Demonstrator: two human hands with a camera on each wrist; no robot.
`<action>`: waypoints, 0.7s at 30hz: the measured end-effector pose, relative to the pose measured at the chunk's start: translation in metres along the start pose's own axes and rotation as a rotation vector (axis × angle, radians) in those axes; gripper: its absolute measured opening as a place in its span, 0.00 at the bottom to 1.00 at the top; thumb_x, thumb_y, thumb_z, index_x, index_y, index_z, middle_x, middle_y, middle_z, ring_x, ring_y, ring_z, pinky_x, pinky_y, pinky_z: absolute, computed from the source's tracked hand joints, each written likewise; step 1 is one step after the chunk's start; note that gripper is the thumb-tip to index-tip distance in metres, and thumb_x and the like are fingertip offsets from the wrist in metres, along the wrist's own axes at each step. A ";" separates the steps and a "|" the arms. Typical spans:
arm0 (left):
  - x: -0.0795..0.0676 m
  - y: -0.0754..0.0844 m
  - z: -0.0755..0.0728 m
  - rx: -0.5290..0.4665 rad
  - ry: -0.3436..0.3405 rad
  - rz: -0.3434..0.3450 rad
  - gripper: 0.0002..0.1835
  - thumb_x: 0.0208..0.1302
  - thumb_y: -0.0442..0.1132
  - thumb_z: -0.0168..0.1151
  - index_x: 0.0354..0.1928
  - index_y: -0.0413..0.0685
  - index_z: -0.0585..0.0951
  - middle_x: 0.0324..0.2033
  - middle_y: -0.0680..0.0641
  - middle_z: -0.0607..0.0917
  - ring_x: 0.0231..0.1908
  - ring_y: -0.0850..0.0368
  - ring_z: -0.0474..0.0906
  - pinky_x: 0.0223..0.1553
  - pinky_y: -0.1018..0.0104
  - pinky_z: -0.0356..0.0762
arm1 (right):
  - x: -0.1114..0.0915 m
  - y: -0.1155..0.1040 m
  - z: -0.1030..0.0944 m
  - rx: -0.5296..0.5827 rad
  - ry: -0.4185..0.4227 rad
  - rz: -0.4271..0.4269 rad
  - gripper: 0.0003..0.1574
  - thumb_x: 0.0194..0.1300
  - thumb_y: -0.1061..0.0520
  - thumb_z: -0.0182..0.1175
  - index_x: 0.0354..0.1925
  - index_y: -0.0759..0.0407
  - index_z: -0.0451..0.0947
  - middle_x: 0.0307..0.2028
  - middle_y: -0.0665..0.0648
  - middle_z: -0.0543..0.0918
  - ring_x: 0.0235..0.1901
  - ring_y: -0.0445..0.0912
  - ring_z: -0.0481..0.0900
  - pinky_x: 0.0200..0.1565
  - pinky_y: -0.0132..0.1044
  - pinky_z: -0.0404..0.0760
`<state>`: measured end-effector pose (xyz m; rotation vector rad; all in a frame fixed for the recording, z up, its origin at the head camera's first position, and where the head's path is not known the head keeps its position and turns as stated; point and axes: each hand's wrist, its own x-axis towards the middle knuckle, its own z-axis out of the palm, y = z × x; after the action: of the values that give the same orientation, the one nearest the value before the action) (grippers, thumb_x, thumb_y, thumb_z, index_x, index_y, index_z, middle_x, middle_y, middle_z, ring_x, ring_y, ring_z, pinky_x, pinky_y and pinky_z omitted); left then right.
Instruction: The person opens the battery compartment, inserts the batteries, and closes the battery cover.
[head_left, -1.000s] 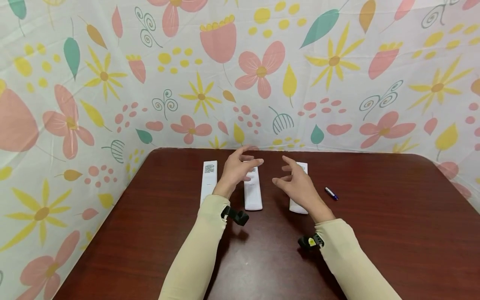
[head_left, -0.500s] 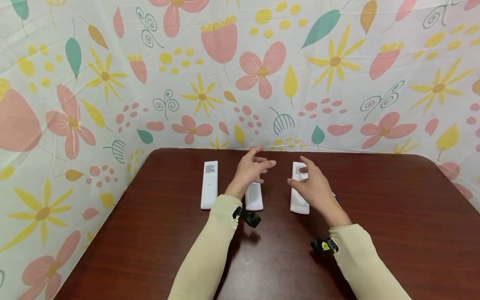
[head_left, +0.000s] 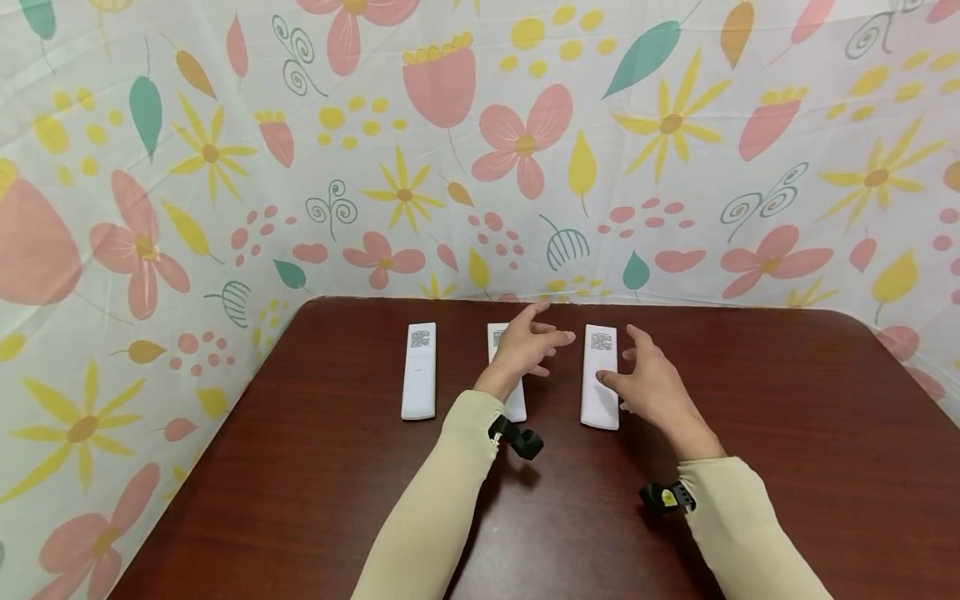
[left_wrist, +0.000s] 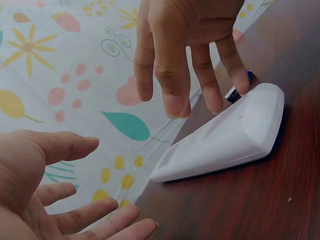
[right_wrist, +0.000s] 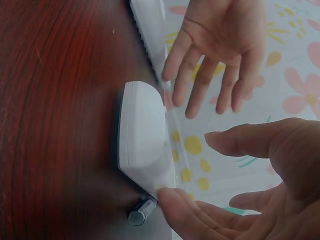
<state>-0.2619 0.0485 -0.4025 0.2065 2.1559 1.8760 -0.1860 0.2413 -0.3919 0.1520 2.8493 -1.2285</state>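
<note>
Three white remote controls lie in a row on the dark wooden table [head_left: 570, 517], their labelled backs facing up. My left hand [head_left: 523, 346] hovers over the middle remote control [head_left: 516, 405] and hides part of it, its fingers spread toward the right. Beside the right-hand remote control [head_left: 597, 379] is my right hand [head_left: 656, 387], with the thumb overlapping that remote's edge in the head view. Both hands hold nothing, and their palms face each other. The left-hand remote control [head_left: 419, 371] stands apart from either hand.
A pen [right_wrist: 142, 211] lies just beyond the right-hand remote control; in the head view my right hand hides it. A flower-patterned cloth [head_left: 480, 167] rises along the back and left table edges. Each wrist wears a black strap.
Both hands have moved to the right, the left from the left side of the middle remote control to over it, the right off the right-hand one. The remotes have not moved.
</note>
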 end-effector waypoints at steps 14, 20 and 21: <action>0.007 -0.002 0.030 -0.039 -0.013 -0.021 0.35 0.71 0.41 0.73 0.78 0.60 0.73 0.46 0.51 0.87 0.47 0.39 0.88 0.38 0.46 0.90 | 0.001 0.008 -0.001 0.087 -0.084 0.089 0.62 0.75 0.59 0.67 0.83 0.71 0.34 0.70 0.84 0.62 0.49 0.67 0.84 0.34 0.48 0.91; 0.009 -0.007 0.038 -0.003 -0.007 -0.045 0.33 0.72 0.42 0.72 0.77 0.60 0.74 0.46 0.50 0.87 0.45 0.43 0.88 0.36 0.49 0.90 | 0.002 0.011 0.001 0.102 -0.106 0.084 0.59 0.75 0.59 0.66 0.83 0.71 0.36 0.68 0.83 0.65 0.44 0.64 0.87 0.34 0.48 0.91; 0.009 -0.008 0.040 0.007 -0.010 -0.049 0.33 0.72 0.42 0.71 0.77 0.61 0.74 0.46 0.50 0.87 0.45 0.44 0.88 0.35 0.49 0.90 | 0.002 0.011 0.001 0.099 -0.106 0.079 0.59 0.75 0.59 0.66 0.83 0.72 0.37 0.67 0.83 0.66 0.43 0.63 0.87 0.34 0.48 0.91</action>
<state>-0.2579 0.0875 -0.4158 0.1626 2.1419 1.8372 -0.1869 0.2480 -0.4010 0.1946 2.6671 -1.3210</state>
